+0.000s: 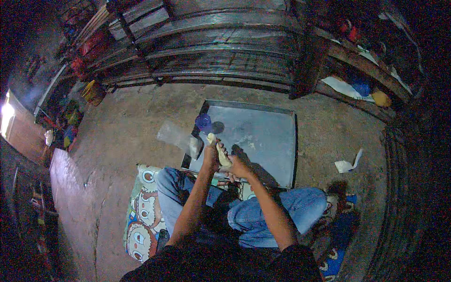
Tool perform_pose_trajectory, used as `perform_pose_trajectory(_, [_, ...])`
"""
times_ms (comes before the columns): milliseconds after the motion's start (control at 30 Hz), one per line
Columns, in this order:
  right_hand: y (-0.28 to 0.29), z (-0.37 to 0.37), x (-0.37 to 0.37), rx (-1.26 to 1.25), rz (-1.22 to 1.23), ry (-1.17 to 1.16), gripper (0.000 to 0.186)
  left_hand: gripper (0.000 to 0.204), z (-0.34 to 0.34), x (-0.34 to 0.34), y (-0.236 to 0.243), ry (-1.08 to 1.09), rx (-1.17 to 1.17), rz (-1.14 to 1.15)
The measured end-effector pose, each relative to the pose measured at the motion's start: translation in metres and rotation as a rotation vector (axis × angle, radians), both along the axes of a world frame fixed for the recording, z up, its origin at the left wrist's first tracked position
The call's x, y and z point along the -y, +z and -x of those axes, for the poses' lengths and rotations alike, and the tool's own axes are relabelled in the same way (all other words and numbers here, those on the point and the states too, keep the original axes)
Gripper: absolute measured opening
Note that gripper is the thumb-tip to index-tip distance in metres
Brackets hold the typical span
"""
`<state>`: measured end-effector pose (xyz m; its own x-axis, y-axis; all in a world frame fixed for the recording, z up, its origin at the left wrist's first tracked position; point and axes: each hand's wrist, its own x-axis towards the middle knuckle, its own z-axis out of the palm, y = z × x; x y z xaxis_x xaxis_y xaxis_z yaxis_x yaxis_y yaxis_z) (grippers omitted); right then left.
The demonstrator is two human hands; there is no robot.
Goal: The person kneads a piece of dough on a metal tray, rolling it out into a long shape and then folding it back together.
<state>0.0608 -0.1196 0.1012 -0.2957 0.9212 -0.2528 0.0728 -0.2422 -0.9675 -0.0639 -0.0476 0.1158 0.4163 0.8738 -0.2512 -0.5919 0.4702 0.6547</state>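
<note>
A long pale-yellow piece of what looks like dough [222, 154] is held up over the near edge of a metal tray [272, 136]. My left hand [211, 159] is closed round its upper part, and one end sticks out above the fist. Against its lower end, my right hand [238, 168] is closed too, with some fingers hidden. Left of the hands, a clear plastic bag [173, 135] with something white in it lies over the tray's rim. A purple cup [203, 122] stands at the tray's left side, by a dark round spot.
I sit cross-legged on a cartoon-printed mat [143, 211] with a dark phone [162, 238] on it. A white scrap [345, 165] lies on the concrete floor to the right. Slatted wooden shelving [221, 58] runs along the back; a yellow bucket [93, 92] stands far left.
</note>
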Motion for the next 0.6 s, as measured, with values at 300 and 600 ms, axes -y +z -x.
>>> perform_pose_trajectory(300, [-0.019,-0.002,-0.002,0.371,-0.311,-0.169,0.069,0.041,-0.020,0.009,0.041,0.016,-0.210,-0.007])
perform_pose_trajectory(600, [-0.007,0.022,-0.008,0.617,-0.226,-0.240,0.036,0.052,-0.018,0.002,0.046,0.016,-0.181,-0.024])
